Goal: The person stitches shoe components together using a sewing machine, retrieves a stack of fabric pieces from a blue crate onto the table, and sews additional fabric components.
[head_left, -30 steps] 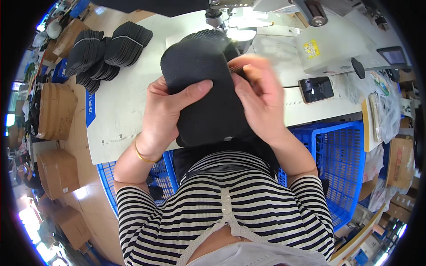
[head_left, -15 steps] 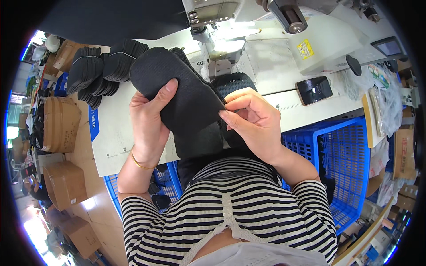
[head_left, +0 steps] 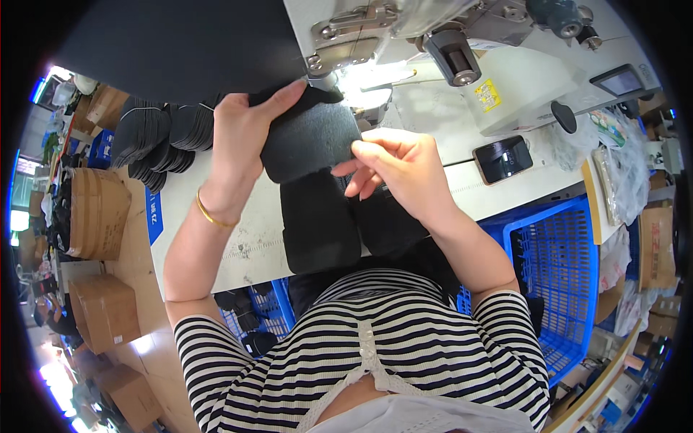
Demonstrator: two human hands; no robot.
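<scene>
We see the left hand [head_left: 249,126] closed around the upper left side of a black cloth piece [head_left: 307,144], with its thumb on top and its fingers mostly hidden. The right hand [head_left: 404,169] pinches the right edge of this same piece between the thumb and the forefinger, while its other fingers are loosely bent below. The piece is in front of the sewing machine [head_left: 527,90], with its upper end near the lit needle area; we cannot tell if it touches there.

Just below it, we notice 2 more dark pieces side by side, the left piece [head_left: 317,224] and the right piece [head_left: 390,224], close to the front edge of the white table [head_left: 191,209]. We cannot tell if they are joined to the held piece.

To the left of the left hand there are tied stacks [head_left: 141,130] of black pieces. On the right side, we find 1 phone [head_left: 503,159] on the table, and lower down 1 big blue basket [head_left: 595,289]. Farther left, cardboard boxes [head_left: 101,209] stand near the floor.
</scene>
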